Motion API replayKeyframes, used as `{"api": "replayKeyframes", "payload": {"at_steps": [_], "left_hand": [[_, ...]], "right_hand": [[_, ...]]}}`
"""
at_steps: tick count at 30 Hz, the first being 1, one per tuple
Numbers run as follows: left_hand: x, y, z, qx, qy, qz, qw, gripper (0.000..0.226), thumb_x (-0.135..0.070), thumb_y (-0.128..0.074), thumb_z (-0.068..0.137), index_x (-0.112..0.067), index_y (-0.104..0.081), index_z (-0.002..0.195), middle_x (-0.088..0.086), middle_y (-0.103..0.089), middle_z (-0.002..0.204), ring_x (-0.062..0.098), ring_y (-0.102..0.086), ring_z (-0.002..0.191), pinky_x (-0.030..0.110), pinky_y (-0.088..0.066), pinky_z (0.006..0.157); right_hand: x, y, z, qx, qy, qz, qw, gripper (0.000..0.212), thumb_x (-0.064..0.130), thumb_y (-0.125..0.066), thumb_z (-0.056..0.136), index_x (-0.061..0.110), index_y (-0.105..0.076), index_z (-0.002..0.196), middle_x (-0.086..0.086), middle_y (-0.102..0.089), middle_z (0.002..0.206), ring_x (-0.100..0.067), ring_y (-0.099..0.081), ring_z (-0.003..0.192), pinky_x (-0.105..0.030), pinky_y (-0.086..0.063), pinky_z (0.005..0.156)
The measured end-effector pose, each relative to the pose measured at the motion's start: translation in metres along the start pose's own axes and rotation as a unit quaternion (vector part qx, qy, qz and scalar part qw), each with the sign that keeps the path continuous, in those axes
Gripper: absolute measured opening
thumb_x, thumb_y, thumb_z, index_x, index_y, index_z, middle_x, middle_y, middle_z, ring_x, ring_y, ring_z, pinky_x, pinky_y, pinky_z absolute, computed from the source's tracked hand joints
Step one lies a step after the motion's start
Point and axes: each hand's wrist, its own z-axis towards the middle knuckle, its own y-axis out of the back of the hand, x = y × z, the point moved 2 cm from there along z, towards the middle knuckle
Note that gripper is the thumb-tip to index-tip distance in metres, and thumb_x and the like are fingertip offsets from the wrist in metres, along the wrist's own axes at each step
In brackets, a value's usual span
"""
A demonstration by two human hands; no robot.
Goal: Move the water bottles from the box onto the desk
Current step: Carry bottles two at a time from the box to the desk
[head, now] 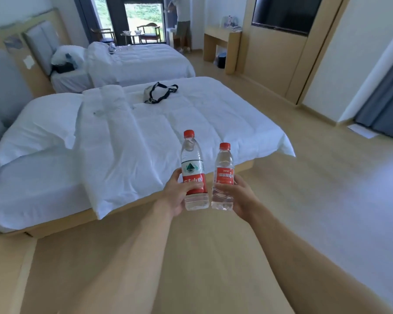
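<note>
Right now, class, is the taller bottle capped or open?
Capped. The taller bottle, upright in the left hand, has its red cap on top.

Taller bottle (193, 171) showing red cap, red-white label, green emblem; shorter bottle (223, 177) wearing red cap, red label; bedding (145, 137) appearing white.

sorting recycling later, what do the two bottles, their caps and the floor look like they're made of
Taller bottle in the left hand and shorter bottle in the right hand: clear, glossy, thin plastic, going by the see-through ribbed walls. Red caps: opaque plastic, probably. Red labels look like printed film. Floor: pale wood-look boards, matte; wood or laminate, cannot tell.
</note>
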Motion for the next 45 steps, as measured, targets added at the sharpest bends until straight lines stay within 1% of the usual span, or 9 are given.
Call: {"api": "replayKeyframes", "payload": {"at_steps": [5, 12, 15, 20, 24, 29, 33, 40, 45], "left_hand": [[0.024, -0.107, 0.051, 0.054, 0.012, 0.028, 0.998, 0.071, 0.007, -0.08, 0.075, -0.027, -0.051, 0.131, 0.019, -0.069, 0.11, 0.029, -0.075, 0.08, 0.039, -0.059, 0.061], [0.06, -0.234, 0.1, 0.147, 0.003, 0.093, 0.985, 0.056, 0.008, -0.077, 0.075, -0.024, -0.059, 0.117, 0.005, -0.076, 0.087, 0.024, -0.074, 0.08, 0.041, -0.059, 0.071], [0.067, -0.274, 0.115, 0.204, -0.004, 0.121, 0.971, 0.054, 0.009, -0.076, 0.074, -0.017, -0.062, 0.119, 0.017, -0.073, 0.098, 0.029, -0.072, 0.084, 0.044, -0.059, 0.075], [0.073, -0.333, 0.145, 0.268, 0.028, 0.133, 0.954, 0.067, 0.018, -0.07, 0.077, -0.003, -0.047, 0.136, 0.036, -0.059, 0.122, 0.044, -0.065, 0.099, 0.06, -0.055, 0.089], [0.069, -0.376, 0.185, 0.312, 0.037, 0.142, 0.939, 0.071, 0.02, -0.069, 0.077, -0.005, -0.045, 0.139, 0.037, -0.057, 0.125, 0.055, -0.058, 0.114, 0.067, -0.048, 0.095], [0.055, -0.427, 0.257, 0.335, 0.02, 0.164, 0.928, 0.078, 0.022, -0.071, 0.073, -0.01, -0.044, 0.138, 0.032, -0.06, 0.123, 0.05, -0.061, 0.113, 0.065, -0.049, 0.096], [0.041, -0.463, 0.318, 0.356, 0.006, 0.184, 0.916, 0.074, 0.022, -0.071, 0.07, -0.005, -0.048, 0.134, 0.03, -0.064, 0.117, 0.047, -0.065, 0.107, 0.063, -0.052, 0.093], [0.033, -0.53, 0.394, 0.36, 0.028, 0.174, 0.916, 0.077, 0.018, -0.074, 0.07, -0.016, -0.046, 0.133, 0.017, -0.069, 0.114, 0.033, -0.071, 0.101, 0.051, -0.059, 0.087], [0.037, -0.577, 0.437, 0.357, 0.023, 0.191, 0.914, 0.073, 0.016, -0.076, 0.069, -0.018, -0.047, 0.127, 0.013, -0.071, 0.108, 0.027, -0.074, 0.093, 0.041, -0.062, 0.078]], "right_hand": [[0.026, 0.106, -0.005, -0.063, 0.018, 0.018, 0.998, 0.035, -0.005, -0.071, 0.082, 0.001, -0.058, 0.114, -0.015, -0.067, 0.091, -0.031, -0.067, 0.084, -0.041, -0.058, 0.071], [0.054, 0.228, -0.018, -0.159, 0.039, 0.04, 0.986, 0.038, -0.003, -0.074, 0.077, 0.0, -0.06, 0.112, -0.014, -0.069, 0.091, -0.029, -0.068, 0.083, -0.039, -0.057, 0.069], [0.061, 0.263, -0.018, -0.195, 0.047, 0.056, 0.978, 0.039, -0.003, -0.075, 0.074, 0.003, -0.062, 0.11, -0.012, -0.07, 0.09, -0.028, -0.069, 0.082, -0.038, -0.057, 0.068], [0.072, 0.307, -0.007, -0.249, 0.056, 0.059, 0.965, 0.027, -0.005, -0.071, 0.08, 0.008, -0.064, 0.103, -0.011, -0.07, 0.088, -0.025, -0.069, 0.079, -0.05, -0.056, 0.081], [0.088, 0.34, 0.015, -0.284, 0.053, 0.073, 0.955, 0.037, -0.006, -0.07, 0.081, 0.002, -0.06, 0.116, -0.016, -0.067, 0.098, -0.031, -0.065, 0.089, -0.059, -0.049, 0.096], [0.124, 0.383, 0.065, -0.315, 0.056, 0.109, 0.941, 0.054, -0.012, -0.067, 0.081, 0.002, -0.051, 0.131, -0.02, -0.061, 0.112, -0.031, -0.064, 0.096, -0.044, -0.056, 0.078], [0.155, 0.411, 0.11, -0.327, 0.067, 0.117, 0.935, 0.058, -0.013, -0.067, 0.081, 0.001, -0.049, 0.134, -0.022, -0.06, 0.116, -0.031, -0.062, 0.1, -0.038, -0.057, 0.071], [0.199, 0.464, 0.165, -0.349, 0.089, 0.132, 0.923, 0.058, -0.013, -0.068, 0.08, 0.0, -0.05, 0.133, -0.017, -0.062, 0.108, -0.029, -0.066, 0.094, -0.041, -0.057, 0.074], [0.217, 0.511, 0.194, -0.363, 0.094, 0.121, 0.919, 0.056, -0.013, -0.071, 0.078, 0.001, -0.054, 0.13, -0.024, -0.063, 0.115, -0.038, -0.065, 0.105, -0.055, -0.056, 0.089]]}}
